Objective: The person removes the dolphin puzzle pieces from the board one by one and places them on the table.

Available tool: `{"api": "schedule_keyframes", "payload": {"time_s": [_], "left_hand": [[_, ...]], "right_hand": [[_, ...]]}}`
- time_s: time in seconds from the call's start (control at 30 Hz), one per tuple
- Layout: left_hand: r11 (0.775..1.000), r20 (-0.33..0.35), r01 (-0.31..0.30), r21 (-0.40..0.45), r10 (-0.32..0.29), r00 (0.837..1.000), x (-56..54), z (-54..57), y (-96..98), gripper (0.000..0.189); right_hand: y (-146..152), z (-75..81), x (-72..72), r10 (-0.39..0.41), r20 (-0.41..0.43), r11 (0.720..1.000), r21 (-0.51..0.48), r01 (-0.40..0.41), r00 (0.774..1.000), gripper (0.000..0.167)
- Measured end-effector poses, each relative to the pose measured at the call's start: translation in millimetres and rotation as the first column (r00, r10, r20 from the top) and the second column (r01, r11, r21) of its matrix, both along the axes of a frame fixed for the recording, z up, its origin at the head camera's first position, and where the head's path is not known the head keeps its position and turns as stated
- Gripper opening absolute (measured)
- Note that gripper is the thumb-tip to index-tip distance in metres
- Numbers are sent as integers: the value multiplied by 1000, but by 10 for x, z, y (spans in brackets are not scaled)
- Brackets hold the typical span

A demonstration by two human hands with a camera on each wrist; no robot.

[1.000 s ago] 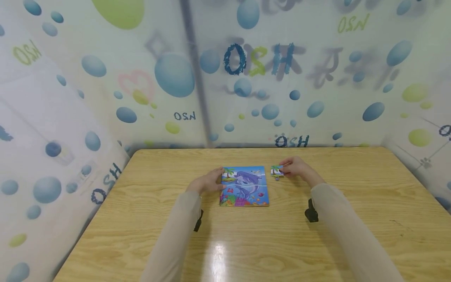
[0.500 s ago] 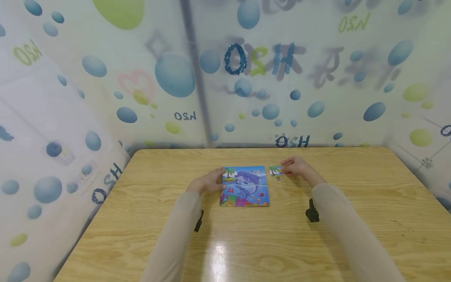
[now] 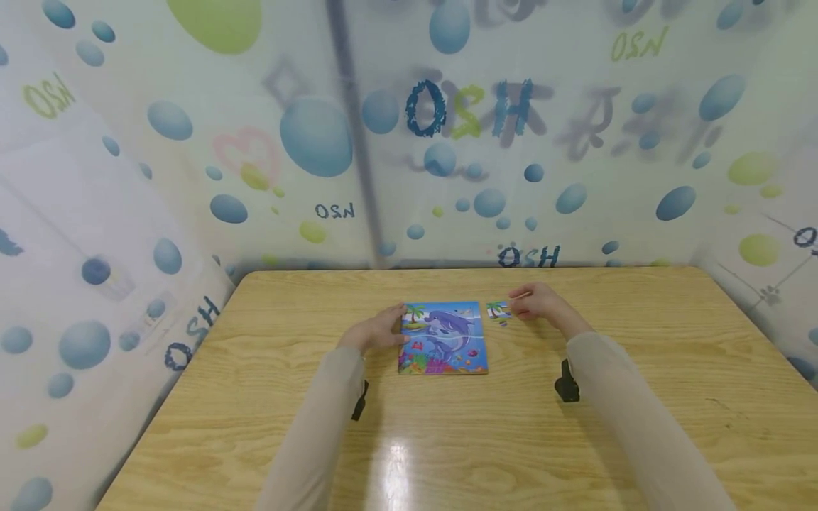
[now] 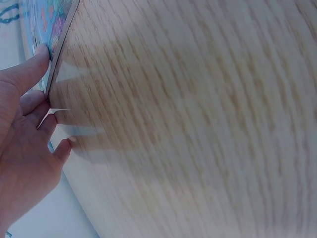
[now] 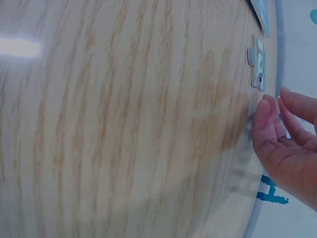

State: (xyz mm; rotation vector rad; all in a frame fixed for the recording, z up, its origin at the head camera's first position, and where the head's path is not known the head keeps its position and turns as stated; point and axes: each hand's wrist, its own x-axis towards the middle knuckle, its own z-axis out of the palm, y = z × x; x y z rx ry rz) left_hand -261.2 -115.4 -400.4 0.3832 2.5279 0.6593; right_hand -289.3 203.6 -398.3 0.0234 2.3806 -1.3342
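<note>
A square puzzle [image 3: 444,341] with dolphins, a palm tree and coral lies flat on the wooden table. My left hand [image 3: 378,328] rests at its left edge; in the left wrist view the thumb [image 4: 34,69] touches the printed face, and the other fingers are loosely spread along the side. Just right of the board lies a small palm-tree puzzle piece [image 3: 497,311], with a rounded knob toward me. Beside this piece, my right hand [image 3: 539,304] has its fingertips drawn together around a thin pale edge, apparently another puzzle piece; the fingers hide most of it.
The wooden table [image 3: 486,440] runs back to a patterned fabric wall [image 3: 396,177] with bubbles and letters. A dark wrist strap [image 3: 566,387] hangs under the right sleeve, and another strap [image 3: 360,401] under the left.
The palm-tree piece has shifted slightly left, and its right side has come away from my right fingertips. My right hand has moved a little rightward. My left hand stays put.
</note>
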Motion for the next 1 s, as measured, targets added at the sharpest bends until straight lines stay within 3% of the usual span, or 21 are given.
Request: {"api": "schedule_keyframes", "payload": {"time_s": [0.57,1.0], "left_hand": [[1000,-14,6,0,-6,1000,-32,-52,-25,68],[1000,-7,0,12,0,1000,-37,-60,-33,68]], "right_hand": [[-180,-44,-85,10,-18,999,33,-9,1000,39],[-470,-32,-134,61,-13,998,13,-61,998,41]]}}
